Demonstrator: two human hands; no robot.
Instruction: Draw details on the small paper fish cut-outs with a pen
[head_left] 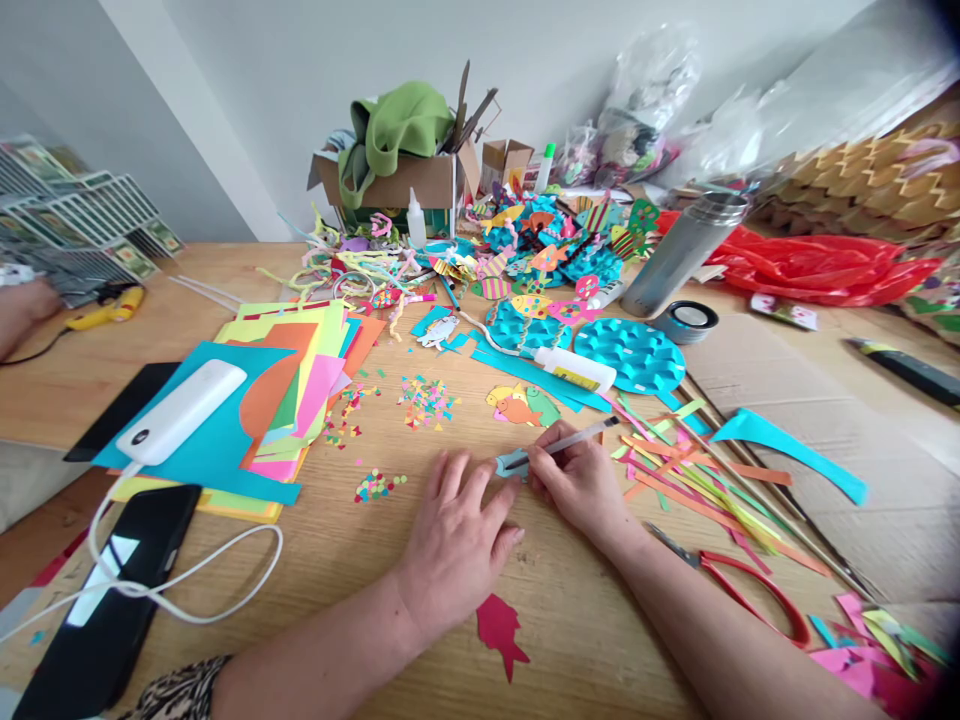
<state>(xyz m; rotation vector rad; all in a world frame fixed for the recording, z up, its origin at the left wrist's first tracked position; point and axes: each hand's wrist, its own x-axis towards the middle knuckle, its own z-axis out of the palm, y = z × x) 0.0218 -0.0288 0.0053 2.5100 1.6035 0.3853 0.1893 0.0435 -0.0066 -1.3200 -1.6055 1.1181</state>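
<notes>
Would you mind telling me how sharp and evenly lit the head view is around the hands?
Head view: soft, even light and faint shadows; the left hand, right hand and pen are sharp. Wide-angle distortion bends the table edges, the plastic bags at top right are blurred, and the phone screen shows glare.

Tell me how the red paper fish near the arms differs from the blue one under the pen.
The red fish lies free on the table, untouched; the blue fish is pinned by the left hand while the right hand puts a pen to it. The red fish shows whole; the blue fish is largely hidden by fingers. The red fish is nearer the camera. Both are flat paper cut-outs.
</notes>
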